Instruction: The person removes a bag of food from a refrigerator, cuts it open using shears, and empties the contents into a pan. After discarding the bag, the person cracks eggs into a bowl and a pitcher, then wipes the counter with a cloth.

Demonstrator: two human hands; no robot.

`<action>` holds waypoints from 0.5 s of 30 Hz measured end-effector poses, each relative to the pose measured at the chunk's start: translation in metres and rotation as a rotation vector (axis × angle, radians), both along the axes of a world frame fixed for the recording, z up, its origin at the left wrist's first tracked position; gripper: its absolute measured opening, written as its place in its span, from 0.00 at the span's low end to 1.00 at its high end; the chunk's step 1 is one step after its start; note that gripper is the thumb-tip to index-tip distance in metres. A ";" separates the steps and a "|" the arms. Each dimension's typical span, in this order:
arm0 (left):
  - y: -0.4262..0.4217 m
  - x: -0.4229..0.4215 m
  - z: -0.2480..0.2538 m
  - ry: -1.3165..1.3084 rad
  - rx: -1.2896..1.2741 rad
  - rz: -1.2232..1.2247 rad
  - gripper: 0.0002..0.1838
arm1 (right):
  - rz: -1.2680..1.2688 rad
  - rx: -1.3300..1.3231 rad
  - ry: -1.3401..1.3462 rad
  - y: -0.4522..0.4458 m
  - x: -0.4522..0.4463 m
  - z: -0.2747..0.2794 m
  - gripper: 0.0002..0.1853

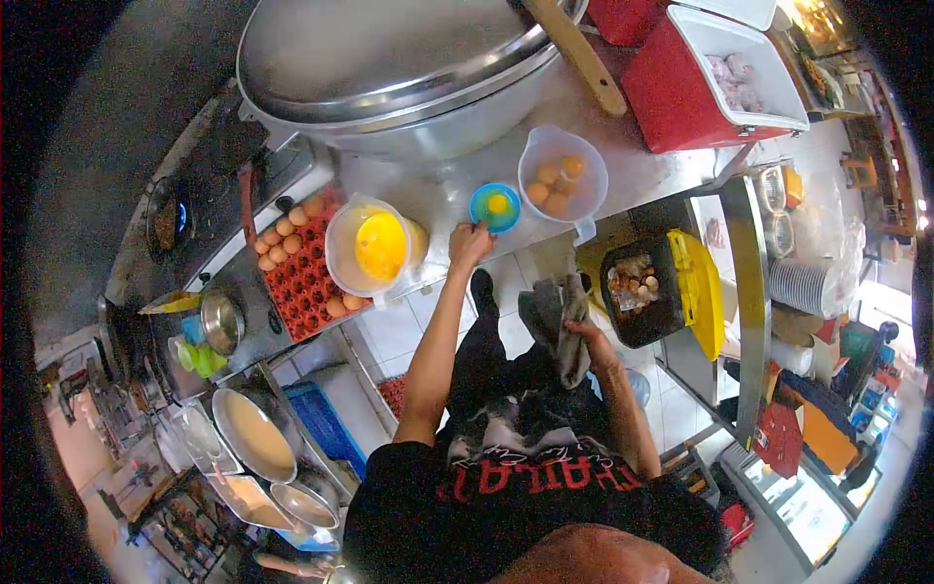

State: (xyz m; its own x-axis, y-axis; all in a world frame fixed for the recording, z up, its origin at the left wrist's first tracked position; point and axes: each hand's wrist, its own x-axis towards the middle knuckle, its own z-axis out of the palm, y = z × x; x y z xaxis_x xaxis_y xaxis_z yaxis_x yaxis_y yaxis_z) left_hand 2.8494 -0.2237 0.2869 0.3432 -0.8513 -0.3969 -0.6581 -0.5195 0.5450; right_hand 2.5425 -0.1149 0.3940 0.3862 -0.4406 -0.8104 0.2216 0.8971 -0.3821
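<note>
A small blue bowl point(484, 219) with one cracked egg point(497, 203) in it stands near the counter's front edge. My left hand point(472, 242) is closed on the rim of this bowl. To its left is a translucent pitcher point(342, 255) holding yellow beaten egg. On the other side stands a second translucent pitcher point(593, 197) with several whole brown eggs inside. Lower down, in front of my body, my right hand point(587, 341) is wrapped round a crumpled grey cloth point(552, 316).
A red egg tray point(302, 255) with several brown eggs lies left of the pitchers. Behind them sits a large lidded pot point(389, 68), with a red cooler point(671, 88) at right. Eggshells fill a black bin point(623, 326) below. A lit burner point(182, 216) is far left.
</note>
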 end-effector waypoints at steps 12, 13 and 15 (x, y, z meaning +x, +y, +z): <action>0.128 0.021 0.142 0.327 0.142 0.301 0.28 | 0.619 -1.413 0.896 -0.073 0.135 0.006 0.40; 0.144 0.022 0.149 0.309 0.137 0.307 0.28 | 0.643 -1.411 0.963 -0.074 0.155 -0.032 0.42; 0.178 0.026 0.143 0.406 0.117 0.406 0.26 | 0.722 -1.392 1.083 -0.083 0.182 -0.055 0.45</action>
State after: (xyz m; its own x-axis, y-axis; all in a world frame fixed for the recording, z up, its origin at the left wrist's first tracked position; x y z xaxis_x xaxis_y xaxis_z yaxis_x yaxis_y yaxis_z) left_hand 2.8749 -0.0454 0.4298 0.4333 -0.6262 -0.6482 -0.1446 -0.7582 0.6358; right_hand 2.7249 -0.1982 0.3391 0.4104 -0.9100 -0.0594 -0.7963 -0.3258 -0.5097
